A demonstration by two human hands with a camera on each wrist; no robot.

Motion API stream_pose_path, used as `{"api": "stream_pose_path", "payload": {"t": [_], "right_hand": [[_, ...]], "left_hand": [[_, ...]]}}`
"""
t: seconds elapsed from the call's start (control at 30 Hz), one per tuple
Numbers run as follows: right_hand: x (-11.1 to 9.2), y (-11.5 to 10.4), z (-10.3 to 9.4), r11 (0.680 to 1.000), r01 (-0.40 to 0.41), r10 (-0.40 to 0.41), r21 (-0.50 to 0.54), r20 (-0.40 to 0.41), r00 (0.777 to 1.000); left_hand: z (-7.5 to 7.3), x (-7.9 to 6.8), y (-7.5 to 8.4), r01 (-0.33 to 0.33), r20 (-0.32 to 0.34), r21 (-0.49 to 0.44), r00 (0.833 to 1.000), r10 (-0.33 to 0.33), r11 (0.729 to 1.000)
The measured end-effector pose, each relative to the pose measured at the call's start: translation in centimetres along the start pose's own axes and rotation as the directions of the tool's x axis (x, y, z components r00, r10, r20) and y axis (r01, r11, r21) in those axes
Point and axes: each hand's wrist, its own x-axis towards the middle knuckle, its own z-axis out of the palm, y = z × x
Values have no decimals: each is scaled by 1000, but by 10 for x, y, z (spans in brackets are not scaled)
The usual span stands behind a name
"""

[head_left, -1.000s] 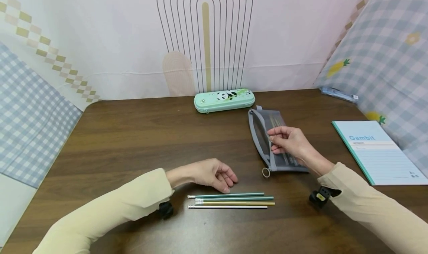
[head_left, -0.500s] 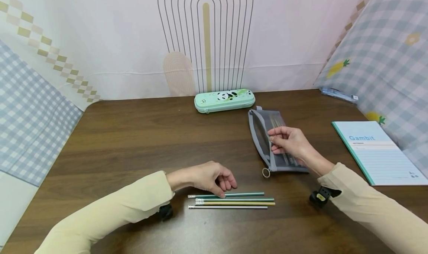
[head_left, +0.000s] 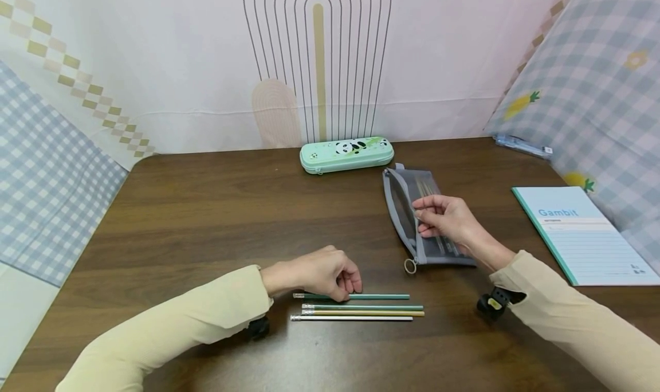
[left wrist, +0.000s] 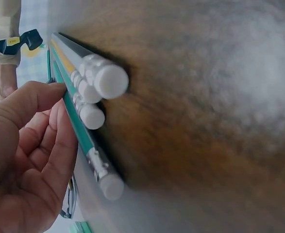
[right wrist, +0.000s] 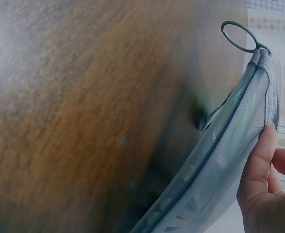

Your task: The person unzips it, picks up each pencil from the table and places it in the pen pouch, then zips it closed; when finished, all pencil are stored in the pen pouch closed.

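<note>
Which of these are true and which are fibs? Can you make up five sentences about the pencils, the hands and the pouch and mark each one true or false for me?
1. The left hand pinches a green pencil. True.
2. The right hand holds the notebook. False: it grips the edge of the gray pouch.
3. The gray pouch is zipped shut. False: its opening gapes.
4. The mint case has a panda on it. True.
5. Every pencil outside the pouch is green. False: there is also a gold pencil and a pale pencil.
</note>
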Motion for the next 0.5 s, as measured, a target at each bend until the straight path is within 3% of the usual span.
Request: {"api": "stream_pose_path", "payload": {"t": [0.2,0.5], "right_hand": [[1,1,0,1000,-5,5,-1,0,1000],[1,1,1,1000,-1,1,8,5,1000]], "left_hand": [[0,0,1,1,-38,88,999,2,996],[-6,-3,-1,26,-68,129,998,-17,991]]}}
